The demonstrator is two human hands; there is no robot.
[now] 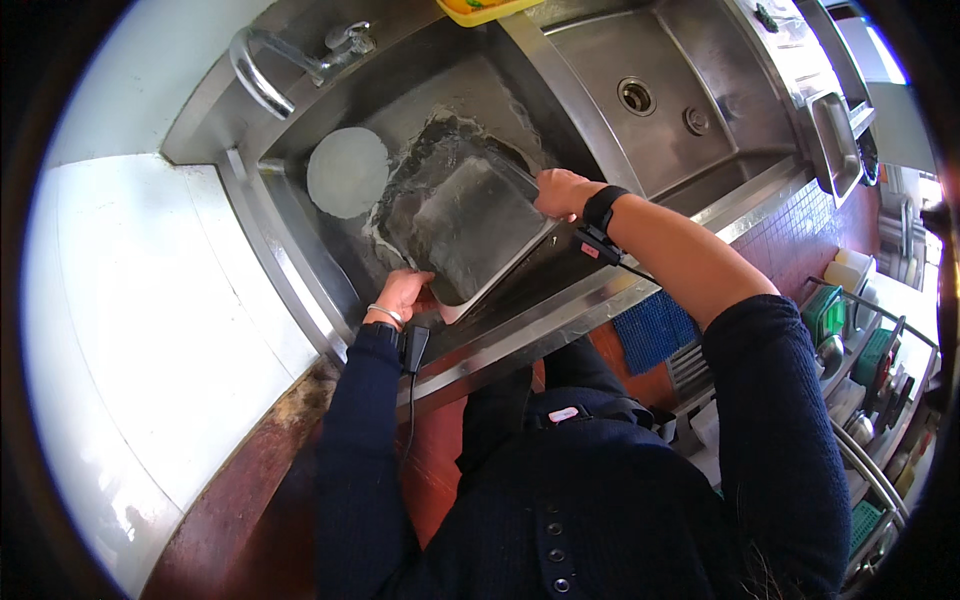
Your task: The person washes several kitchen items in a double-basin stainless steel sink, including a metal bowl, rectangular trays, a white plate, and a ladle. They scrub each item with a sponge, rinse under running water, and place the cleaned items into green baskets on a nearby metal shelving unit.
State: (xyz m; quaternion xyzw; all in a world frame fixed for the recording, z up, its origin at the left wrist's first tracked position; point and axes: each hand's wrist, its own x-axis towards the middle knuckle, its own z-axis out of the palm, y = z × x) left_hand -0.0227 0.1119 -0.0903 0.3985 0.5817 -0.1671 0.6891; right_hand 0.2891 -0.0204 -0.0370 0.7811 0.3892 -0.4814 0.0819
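In the left sink basin (480, 82) lies a rectangular metal pan (484, 236), tilted, with water over its surface and far part. My left hand (406, 292) grips the pan's near left corner. At its right side my right hand (560, 195) holds the rim, fingers wrapped over the edge. The pan's far end is partly hidden under moving water. Left of the pan is a flat white round thing (347, 172), perhaps a plate or a lid.
A chrome faucet (262, 75) curves over the basin's far left edge. A yellow container (487, 10) stands at the back. The second basin (667, 127) has a drain. A metal pan (834, 146) sits at the right edge; a shelf rack (862, 352) holds kitchenware.
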